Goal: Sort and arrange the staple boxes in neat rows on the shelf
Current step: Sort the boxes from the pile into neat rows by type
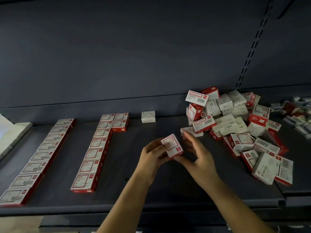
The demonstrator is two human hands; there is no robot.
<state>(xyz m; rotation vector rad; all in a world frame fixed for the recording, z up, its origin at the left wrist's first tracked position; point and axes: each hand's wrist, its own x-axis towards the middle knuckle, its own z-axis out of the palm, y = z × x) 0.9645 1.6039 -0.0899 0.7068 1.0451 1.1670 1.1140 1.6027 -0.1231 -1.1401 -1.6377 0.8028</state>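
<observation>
While tilted above the shelf [151, 187] — red-and-white staple box [172, 146] pinched between both hands, left [152, 158], right [196, 155].

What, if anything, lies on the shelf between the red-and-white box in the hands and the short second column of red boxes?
Nothing visible. The held box, gripped by the left hand and right hand, is above bare shelf. The strip to the short column is open; the lone white box sits off to the right.
</observation>
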